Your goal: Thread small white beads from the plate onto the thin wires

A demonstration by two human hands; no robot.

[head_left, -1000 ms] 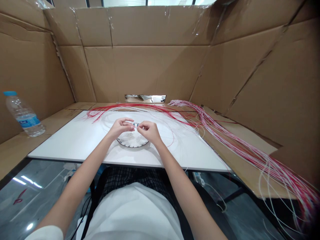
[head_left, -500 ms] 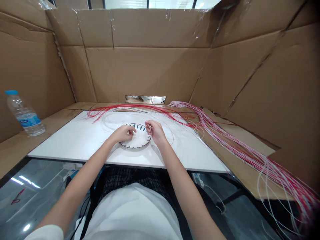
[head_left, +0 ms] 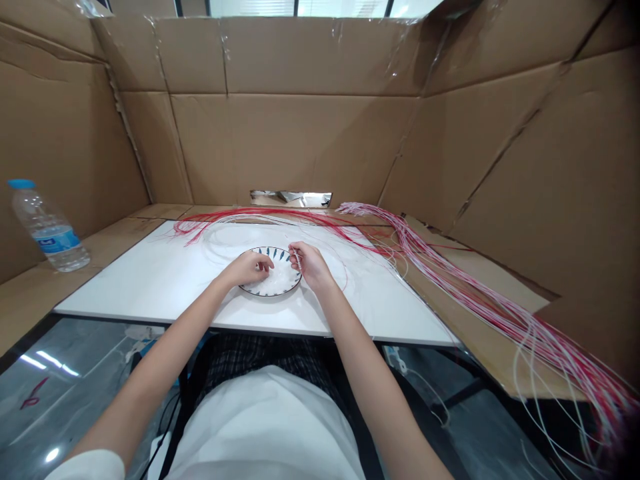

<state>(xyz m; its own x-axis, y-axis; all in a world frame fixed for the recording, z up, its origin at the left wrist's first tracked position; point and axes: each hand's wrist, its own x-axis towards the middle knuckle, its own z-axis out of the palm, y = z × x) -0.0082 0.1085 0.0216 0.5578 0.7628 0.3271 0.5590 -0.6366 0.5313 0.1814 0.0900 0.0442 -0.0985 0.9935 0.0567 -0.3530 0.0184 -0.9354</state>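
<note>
My right hand (head_left: 311, 265) pinches a thin white wire (head_left: 293, 248), which slants up-left from the fingertips across the rim of a round white plate with dark markings (head_left: 270, 294). My left hand (head_left: 247, 269), curled over the plate's left side, lies nearer its middle; I cannot tell if it grips anything.

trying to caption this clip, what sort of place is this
Probably a makeshift work booth set up indoors, perhaps in an office or workshop: cardboard panels form walls around a white board, and long bundles of red and white cords are spread across the work area.
</note>
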